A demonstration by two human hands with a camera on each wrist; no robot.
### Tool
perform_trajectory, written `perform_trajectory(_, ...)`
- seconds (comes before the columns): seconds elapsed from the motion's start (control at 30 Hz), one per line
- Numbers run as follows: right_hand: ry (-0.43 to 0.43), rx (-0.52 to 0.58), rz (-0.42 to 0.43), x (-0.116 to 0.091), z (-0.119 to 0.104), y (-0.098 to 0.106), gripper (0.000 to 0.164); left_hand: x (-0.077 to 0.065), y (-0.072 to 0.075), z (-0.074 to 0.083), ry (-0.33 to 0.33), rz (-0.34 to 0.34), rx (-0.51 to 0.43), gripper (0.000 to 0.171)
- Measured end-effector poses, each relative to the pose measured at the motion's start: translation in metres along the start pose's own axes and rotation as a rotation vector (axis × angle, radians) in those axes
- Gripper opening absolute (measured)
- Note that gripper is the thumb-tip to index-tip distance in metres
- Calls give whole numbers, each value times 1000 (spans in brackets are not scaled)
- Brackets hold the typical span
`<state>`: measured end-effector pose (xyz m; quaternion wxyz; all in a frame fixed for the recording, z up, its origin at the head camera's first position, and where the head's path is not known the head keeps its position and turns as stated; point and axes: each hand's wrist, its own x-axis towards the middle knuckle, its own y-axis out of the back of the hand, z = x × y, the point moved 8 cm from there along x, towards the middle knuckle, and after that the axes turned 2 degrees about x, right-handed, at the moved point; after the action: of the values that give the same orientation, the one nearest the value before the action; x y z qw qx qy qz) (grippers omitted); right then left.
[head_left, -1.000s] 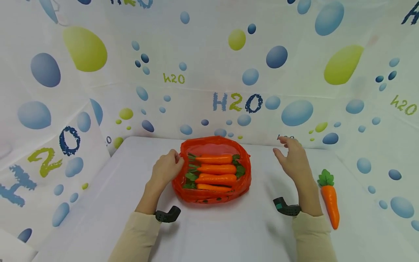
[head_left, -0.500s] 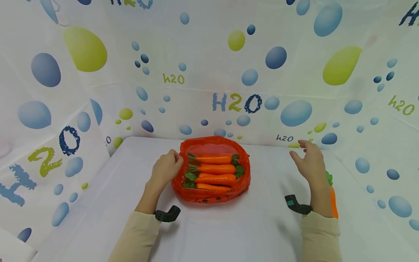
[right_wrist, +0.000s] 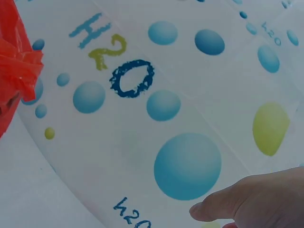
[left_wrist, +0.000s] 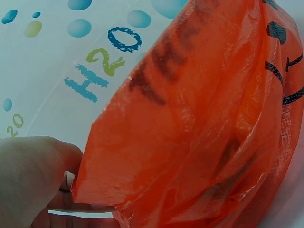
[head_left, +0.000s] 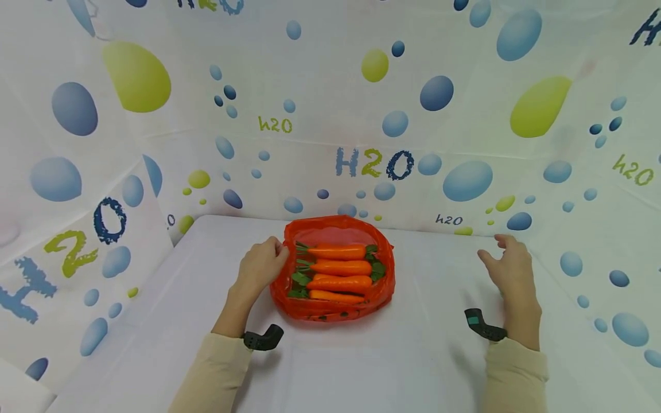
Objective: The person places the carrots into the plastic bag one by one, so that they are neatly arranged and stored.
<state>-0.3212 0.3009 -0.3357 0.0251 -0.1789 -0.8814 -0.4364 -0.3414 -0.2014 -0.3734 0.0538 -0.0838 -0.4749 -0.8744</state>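
An orange-red plastic bag [head_left: 330,230] lies in the middle of the table in the head view, its mouth turned up. Inside it several carrots [head_left: 342,268] with green tops are stacked in a row. My left hand [head_left: 260,265] pinches the bag's left rim between thumb and fingers; the left wrist view shows the bag's thin film [left_wrist: 180,123] stretched from those fingers. Well to the right of the bag, my right hand [head_left: 511,269] is held above the table, thumb and fingers apart, holding nothing. The right forearm hides the place of a loose carrot.
The white table [head_left: 351,367] runs back to a white wall sheet [head_left: 330,74] printed with blue and green drops and lettering. Each wrist carries a black camera mount, the left mount [head_left: 264,337] and the right mount [head_left: 484,325].
My right hand has moved rightward and slightly nearer, its forearm coming over the loose carrot and covering it from view. The left hand stays at the bag's rim; the bag keeps its place.
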Motion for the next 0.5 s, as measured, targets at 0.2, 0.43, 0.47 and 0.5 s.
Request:
perform_trajectory(0.2,-84,-53,-50,1,18,-1,71,0,-1,-1,-3,2,6,26)
perform_trajectory(0.43,-232,-123,-106,-2,38,-3,73,1,1,-1,-16,8,18,26)
perform_trajectory(0.47,-246,-122,-111,-2,40,-4,74,1,0,-1,-19,9,18,26)
perform_trajectory(0.5,-259,-120,-115,-2,43,-4,74,2,0,-1,-22,10,18,26)
